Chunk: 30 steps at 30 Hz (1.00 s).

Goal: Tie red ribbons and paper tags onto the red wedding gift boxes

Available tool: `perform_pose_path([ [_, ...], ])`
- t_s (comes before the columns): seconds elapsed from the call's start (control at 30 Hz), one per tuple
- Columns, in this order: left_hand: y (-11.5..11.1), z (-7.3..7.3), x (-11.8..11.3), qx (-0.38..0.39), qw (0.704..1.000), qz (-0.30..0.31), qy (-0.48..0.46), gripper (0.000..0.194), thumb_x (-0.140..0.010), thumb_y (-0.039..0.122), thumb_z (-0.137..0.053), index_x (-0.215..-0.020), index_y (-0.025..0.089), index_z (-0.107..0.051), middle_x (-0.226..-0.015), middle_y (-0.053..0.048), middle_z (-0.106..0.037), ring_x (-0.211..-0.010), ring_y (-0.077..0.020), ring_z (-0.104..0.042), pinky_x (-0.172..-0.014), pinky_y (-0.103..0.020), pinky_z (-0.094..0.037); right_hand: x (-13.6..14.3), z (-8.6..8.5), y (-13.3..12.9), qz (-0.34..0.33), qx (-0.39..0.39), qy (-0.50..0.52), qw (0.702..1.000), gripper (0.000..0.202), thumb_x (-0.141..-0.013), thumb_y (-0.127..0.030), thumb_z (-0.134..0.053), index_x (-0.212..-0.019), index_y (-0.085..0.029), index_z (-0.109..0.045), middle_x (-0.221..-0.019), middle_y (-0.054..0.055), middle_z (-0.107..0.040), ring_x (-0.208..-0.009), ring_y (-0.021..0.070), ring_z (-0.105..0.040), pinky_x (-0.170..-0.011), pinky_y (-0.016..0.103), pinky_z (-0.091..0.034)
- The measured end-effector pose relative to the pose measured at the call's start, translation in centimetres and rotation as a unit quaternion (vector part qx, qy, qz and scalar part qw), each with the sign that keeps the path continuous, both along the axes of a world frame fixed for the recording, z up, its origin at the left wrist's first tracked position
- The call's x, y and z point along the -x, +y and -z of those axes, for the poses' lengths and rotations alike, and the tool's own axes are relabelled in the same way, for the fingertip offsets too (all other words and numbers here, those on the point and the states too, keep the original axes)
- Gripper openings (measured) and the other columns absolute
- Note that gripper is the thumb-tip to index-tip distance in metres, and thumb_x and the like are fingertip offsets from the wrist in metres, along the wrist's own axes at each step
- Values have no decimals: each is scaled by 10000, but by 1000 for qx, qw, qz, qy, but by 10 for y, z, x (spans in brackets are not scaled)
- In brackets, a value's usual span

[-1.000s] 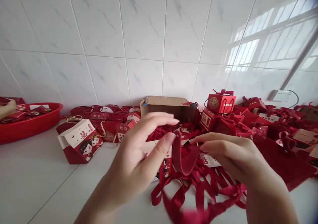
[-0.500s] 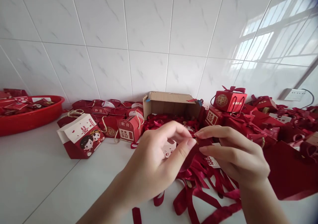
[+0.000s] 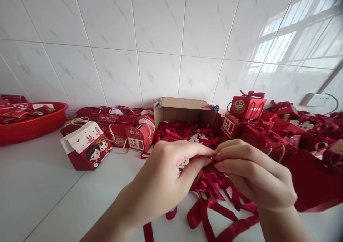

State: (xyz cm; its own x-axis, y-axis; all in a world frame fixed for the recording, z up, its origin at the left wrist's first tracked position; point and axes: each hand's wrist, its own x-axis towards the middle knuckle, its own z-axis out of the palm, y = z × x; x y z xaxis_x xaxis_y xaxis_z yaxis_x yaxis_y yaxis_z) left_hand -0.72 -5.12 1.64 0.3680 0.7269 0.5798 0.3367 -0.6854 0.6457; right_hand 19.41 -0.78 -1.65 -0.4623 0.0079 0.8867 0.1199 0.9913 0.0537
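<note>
My left hand [image 3: 174,177] and my right hand [image 3: 254,170] meet fingertip to fingertip at the middle of the view. Both pinch a small dark red ribbon piece [image 3: 211,168] with a tiny gold-coloured spot at the fingertips; its exact shape is mostly hidden by the fingers. Below and behind them lies a heap of dark red ribbons [image 3: 211,184] on the white table. A white card with red print [image 3: 183,163] shows partly behind my left hand.
An open cardboard box [image 3: 184,102] holding red ribbons stands by the tiled wall. Left are a red-and-white gift box [image 3: 87,145], small red boxes [image 3: 139,138] and a red basin [image 3: 32,129]. Red boxes [image 3: 248,107] pile up at the right.
My left fingertips have closed together and come up against those of my right hand. The gap between the hands is gone. The view has shifted slightly.
</note>
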Motion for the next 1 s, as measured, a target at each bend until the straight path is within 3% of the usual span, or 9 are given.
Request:
perform_pose_path([
  [0.27,6,-5,2,90,994,60,-15,68,-920,189,-543,-881,192,-599,-888,1,-686,-794,-96,-647,-682,-155,-522,5,2,-2,7,-7,-1,1000,298,-825,38,-509,-1042,-124,-633,-928,109,-628,-856,206,-640,-692,344,-583],
  [0.53,4,-5,0,43,996,53,-53,53,-888,166,-597,-849,172,-632,-852,-1,-690,-758,-82,-634,-679,-140,-512,14,-3,-9,14,13,51,999,286,-809,29,-511,-969,-184,-617,-806,64,-616,-748,188,-648,-600,312,-569],
  [0.83,4,-5,3,103,987,70,-96,59,-843,151,-661,-793,183,-658,-763,23,-679,-700,-76,-624,-636,-136,-512,11,-7,-3,-95,156,65,981,261,-806,-19,-648,-1019,-170,-633,-869,64,-672,-802,178,-652,-686,304,-568],
  [1.0,4,-5,0,133,982,85,-103,70,-857,164,-643,-798,187,-673,-783,15,-705,-726,-90,-665,-672,-150,-544,10,-6,-5,-128,235,58,962,168,-809,-32,-649,-899,-174,-643,-816,37,-625,-755,152,-608,-662,288,-538],
])
